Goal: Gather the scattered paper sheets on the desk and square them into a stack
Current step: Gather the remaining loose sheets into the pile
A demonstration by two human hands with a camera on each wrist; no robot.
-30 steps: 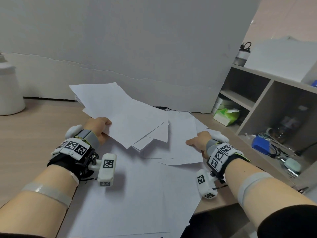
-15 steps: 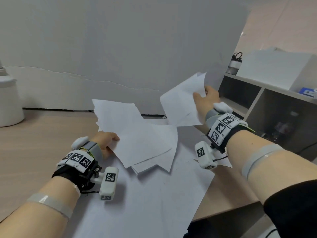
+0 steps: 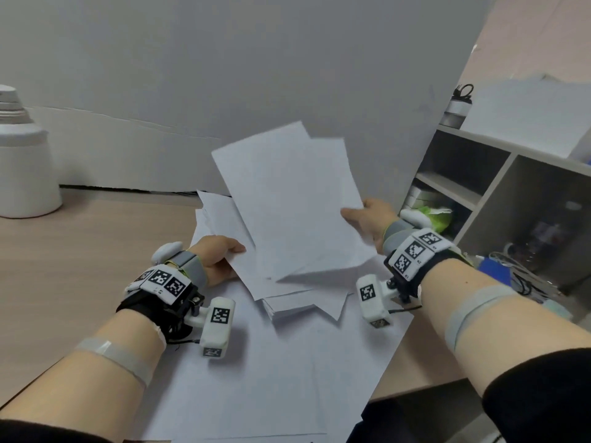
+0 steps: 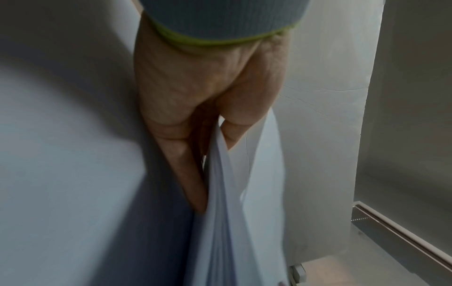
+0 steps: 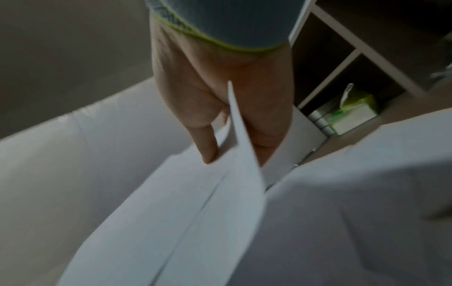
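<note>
My left hand (image 3: 220, 255) (image 4: 203, 147) grips a loose bundle of white sheets (image 3: 249, 251) (image 4: 227, 222) by its left edge, thumb on top and fingers under it. My right hand (image 3: 367, 219) (image 5: 227, 139) pinches the right edge of two white sheets (image 3: 297, 193) (image 5: 176, 212) and holds them tilted above that bundle. The raised sheets overlap the bundle from above and hide most of it. More sheets (image 3: 275, 372) lie flat on the wooden desk (image 3: 70, 257) under both wrists, reaching the front edge.
A white canister (image 3: 22, 161) stands at the desk's far left. A grey board (image 3: 256, 75) closes off the back. To the right is an open shelf unit (image 3: 499, 193) with a green tissue pack (image 3: 431, 212) (image 5: 354, 112), a blue item and cables.
My right hand picked sheets up from the right of the desk, lifted them high, and has now swung them left and down over the bundle. My left hand kept its grip and shifted slightly right.
</note>
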